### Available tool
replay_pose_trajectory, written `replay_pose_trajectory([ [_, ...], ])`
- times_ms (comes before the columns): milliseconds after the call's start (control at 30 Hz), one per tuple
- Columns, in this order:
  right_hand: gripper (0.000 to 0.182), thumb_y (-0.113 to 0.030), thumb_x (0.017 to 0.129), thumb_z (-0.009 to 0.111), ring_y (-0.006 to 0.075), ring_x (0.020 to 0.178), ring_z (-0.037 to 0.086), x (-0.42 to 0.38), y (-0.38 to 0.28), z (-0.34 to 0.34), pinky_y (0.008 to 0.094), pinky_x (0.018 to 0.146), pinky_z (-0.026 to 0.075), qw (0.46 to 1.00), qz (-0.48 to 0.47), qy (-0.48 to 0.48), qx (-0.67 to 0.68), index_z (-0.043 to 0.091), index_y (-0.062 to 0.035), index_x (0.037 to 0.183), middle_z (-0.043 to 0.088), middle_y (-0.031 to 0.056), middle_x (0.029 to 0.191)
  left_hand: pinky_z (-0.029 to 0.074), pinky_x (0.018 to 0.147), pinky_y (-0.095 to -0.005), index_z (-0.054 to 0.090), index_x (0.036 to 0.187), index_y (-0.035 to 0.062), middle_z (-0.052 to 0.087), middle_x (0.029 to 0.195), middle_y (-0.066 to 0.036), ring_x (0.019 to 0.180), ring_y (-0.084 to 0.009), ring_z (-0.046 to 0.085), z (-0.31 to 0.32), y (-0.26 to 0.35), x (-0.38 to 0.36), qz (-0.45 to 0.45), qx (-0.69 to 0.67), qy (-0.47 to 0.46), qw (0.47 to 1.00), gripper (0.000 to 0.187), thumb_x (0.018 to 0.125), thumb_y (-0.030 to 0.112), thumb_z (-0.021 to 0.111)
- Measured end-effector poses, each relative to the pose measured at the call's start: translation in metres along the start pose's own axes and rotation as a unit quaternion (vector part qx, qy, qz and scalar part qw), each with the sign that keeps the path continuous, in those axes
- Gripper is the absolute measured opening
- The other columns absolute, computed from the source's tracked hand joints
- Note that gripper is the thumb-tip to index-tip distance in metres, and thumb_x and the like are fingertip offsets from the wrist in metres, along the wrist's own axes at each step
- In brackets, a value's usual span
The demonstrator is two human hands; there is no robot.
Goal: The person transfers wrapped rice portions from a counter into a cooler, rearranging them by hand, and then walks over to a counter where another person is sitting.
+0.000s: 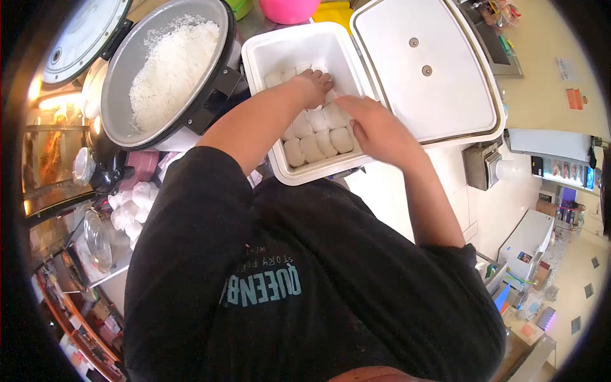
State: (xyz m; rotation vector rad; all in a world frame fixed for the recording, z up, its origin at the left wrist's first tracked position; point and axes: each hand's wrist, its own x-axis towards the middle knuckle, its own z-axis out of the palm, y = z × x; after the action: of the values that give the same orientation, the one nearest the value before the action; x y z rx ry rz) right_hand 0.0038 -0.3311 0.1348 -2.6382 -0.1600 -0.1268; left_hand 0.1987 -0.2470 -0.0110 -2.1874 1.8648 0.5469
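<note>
A white cooler box (254, 54) stands open before me, its floor lined with rows of rounded white packets (310, 148). Inside it, at the far part, my left hand (312, 87) reaches down with curled fingers over the packets. Its fingertips are partly hidden, so what they grip does not show clearly. My right hand (380, 132) hangs over the box's right wall, slightly blurred. Its fingers stretch toward the left hand, the thumb is apart, and no object shows in it.
A large rice cooker (118, 95) holding white rice (175, 67) stands left of the box. The cooler's hinged lid (433, 95) lies open at right. White plastic bags (135, 207) lie at lower left. Behind are a pink container (289, 9) and a green one (240, 6).
</note>
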Motion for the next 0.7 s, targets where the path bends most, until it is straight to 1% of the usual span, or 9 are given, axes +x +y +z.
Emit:
replay_pose_trajectory([
  [67,0.047,0.005,0.083,0.058,0.0341,0.121,0.060,-0.016,-0.002,0.019,0.0476,0.107,0.044,0.998,-0.020,0.052,0.011,0.062,-0.0036,0.129,0.067,0.0147,0.121,0.034,0.114,-0.0441,0.042,0.149,0.0044,0.040,0.153,-0.012,0.141,-0.0280,0.038,-0.004,0.006,-0.001,-0.009,0.049,-0.013,0.999,0.061,0.098,0.033,0.056],
  [167,0.040,0.003,0.080,0.060,0.0326,0.122,0.059,-0.031,-0.009,0.035,0.0457,0.106,0.045,0.997,-0.022,0.080,0.008,0.066,-0.0008,0.119,0.066,0.0162,0.121,0.028,0.119,-0.0452,0.027,0.157,0.0025,0.024,0.163,-0.017,0.149,-0.0318,0.026,-0.014,0.009,-0.003,-0.010,0.082,-0.069,0.994,0.070,0.100,0.033,0.053],
  [267,0.035,0.002,0.079,0.062,0.0307,0.103,0.066,-0.036,-0.001,0.035,0.0421,0.090,0.052,0.982,-0.002,0.166,0.086,0.069,-0.0046,0.112,0.070,0.0127,0.107,0.018,0.123,-0.0476,0.007,0.160,0.0012,0.001,0.168,-0.021,0.155,-0.0361,0.008,-0.007,0.022,-0.012,-0.038,-0.042,-0.108,0.993,0.079,0.101,0.032,0.049],
  [333,0.032,0.001,0.077,0.064,0.0309,0.086,0.068,-0.037,0.004,0.038,0.0409,0.078,0.054,0.970,-0.012,0.201,0.137,0.069,-0.0063,0.108,0.070,0.0117,0.100,0.013,0.124,-0.0486,-0.002,0.159,0.0003,-0.008,0.167,-0.022,0.155,-0.0373,0.000,-0.001,0.036,-0.014,-0.043,-0.037,-0.134,0.989,0.083,0.101,0.032,0.047],
  [367,0.031,0.001,0.078,0.064,0.0311,0.086,0.068,-0.036,0.006,0.039,0.0411,0.078,0.054,0.972,-0.016,0.195,0.134,0.070,-0.0063,0.107,0.070,0.0118,0.100,0.011,0.125,-0.0491,-0.007,0.159,-0.0002,-0.012,0.166,-0.022,0.155,-0.0379,-0.004,0.001,0.039,-0.014,-0.046,-0.035,-0.145,0.988,0.085,0.102,0.032,0.047],
  [400,0.030,0.000,0.078,0.064,0.0312,0.086,0.068,-0.037,0.005,0.040,0.0412,0.078,0.054,0.973,-0.021,0.187,0.131,0.070,-0.0062,0.107,0.070,0.0120,0.100,0.009,0.125,-0.0466,-0.003,0.159,-0.0008,-0.010,0.167,-0.021,0.156,-0.0360,-0.004,0.004,0.040,-0.016,-0.045,-0.036,-0.116,0.992,0.086,0.100,0.032,0.048],
  [600,0.024,0.002,0.082,0.062,0.0322,0.089,0.068,-0.032,0.001,0.035,0.0401,0.078,0.054,0.988,-0.003,0.105,0.111,0.070,-0.0027,0.104,0.071,0.0145,0.097,0.011,0.125,-0.0474,0.000,0.160,0.0012,-0.006,0.168,-0.020,0.156,-0.0348,0.001,0.002,0.048,-0.011,-0.078,-0.016,-0.137,0.987,0.081,0.102,0.038,0.043],
  [667,0.021,0.001,0.084,0.062,0.0325,0.089,0.068,-0.031,0.000,0.028,0.0407,0.078,0.054,0.994,0.014,0.039,0.104,0.070,-0.0027,0.103,0.071,0.0143,0.098,0.013,0.125,-0.0490,0.002,0.160,0.0015,-0.003,0.168,-0.019,0.155,-0.0349,0.006,-0.011,0.039,-0.014,-0.042,-0.076,-0.163,0.983,0.078,0.103,0.040,0.039],
  [700,0.022,0.000,0.083,0.063,0.0322,0.089,0.068,-0.029,0.003,0.029,0.0407,0.078,0.054,0.992,0.000,0.057,0.112,0.070,-0.0032,0.104,0.071,0.0141,0.097,0.014,0.125,-0.0498,0.003,0.160,0.0016,-0.001,0.168,-0.019,0.155,-0.0350,0.008,-0.026,0.028,-0.021,-0.028,-0.106,-0.172,0.979,0.077,0.104,0.040,0.038],
])
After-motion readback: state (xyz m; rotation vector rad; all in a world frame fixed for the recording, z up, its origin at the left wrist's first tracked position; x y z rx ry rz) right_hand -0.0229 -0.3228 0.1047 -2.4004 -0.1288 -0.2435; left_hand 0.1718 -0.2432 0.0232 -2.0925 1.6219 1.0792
